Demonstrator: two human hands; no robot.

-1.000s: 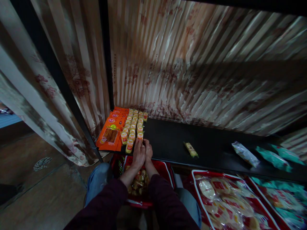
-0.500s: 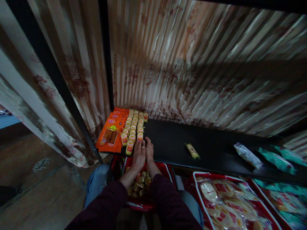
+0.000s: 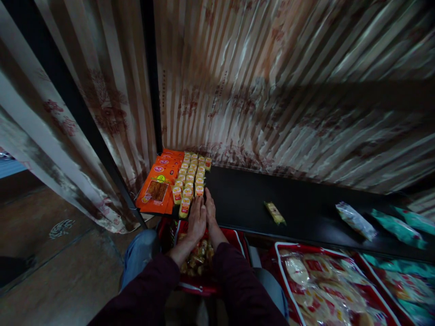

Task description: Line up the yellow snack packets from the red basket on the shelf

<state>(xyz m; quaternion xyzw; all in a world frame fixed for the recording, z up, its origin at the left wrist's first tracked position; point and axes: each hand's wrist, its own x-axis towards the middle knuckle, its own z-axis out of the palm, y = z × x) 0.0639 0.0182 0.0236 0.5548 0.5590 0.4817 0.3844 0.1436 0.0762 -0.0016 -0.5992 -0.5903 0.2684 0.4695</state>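
Striped curtain [image 3: 272,104] backs blk shelf [image 3: 238,190]; yellow pkgs [image 3: 189,178] sit just R of orange pkts [image 3: 156,190]. R hand [image 3: 211,210] has just closed in on L hand [image 3: 197,219], so both now adjoin the pkgs; each hand's fingers tog., can't tell if clamped on one.

Shelf [image 3: 238,194] btwn R hand [image 3: 210,208] & snack [image 3: 275,213] is lying open; yellow pkgs [image 3: 188,181] are blocking the L, w/ orange pkgs [image 3: 157,192] filling beyond; curtain [image 3: 254,108] is closing off the back.
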